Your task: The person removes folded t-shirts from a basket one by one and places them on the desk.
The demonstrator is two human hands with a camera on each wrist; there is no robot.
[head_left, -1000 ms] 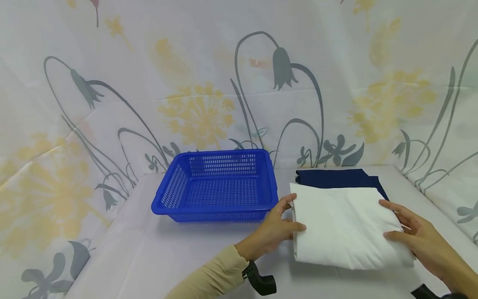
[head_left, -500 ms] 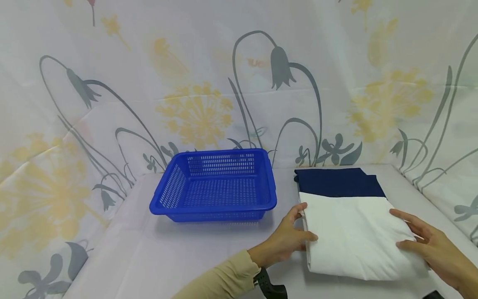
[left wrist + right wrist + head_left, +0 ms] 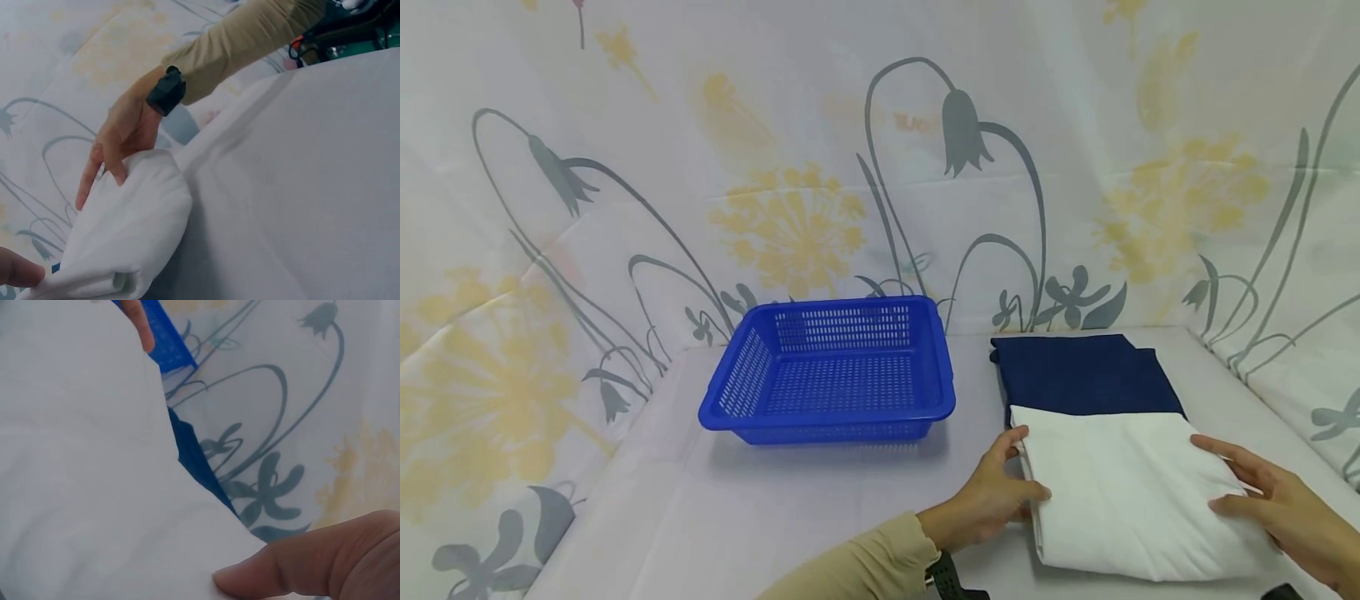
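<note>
A folded white cloth (image 3: 1127,492) is held between both hands at the right side of the table. My left hand (image 3: 988,493) pinches its left edge, thumb on top and fingers behind. The right hand (image 3: 1281,504) grips the opposite edge, thumb on the upper face; the right wrist view shows this thumb (image 3: 306,565) close up. In the left wrist view the cloth (image 3: 137,212) has thick, rounded folds at its side. Behind it lies a folded navy cloth (image 3: 1082,375), its near part covered by the white one. Whether the white cloth touches the table is unclear.
An empty blue plastic basket (image 3: 827,422) with slotted walls stands left of the cloths. A white sheet (image 3: 760,517) covers the table. Flower-printed curtain (image 3: 805,225) hangs behind and along both sides.
Both hands have drawn the white cloth nearer and slightly to the right, and more of the navy cloth shows. The basket has stayed in place.
</note>
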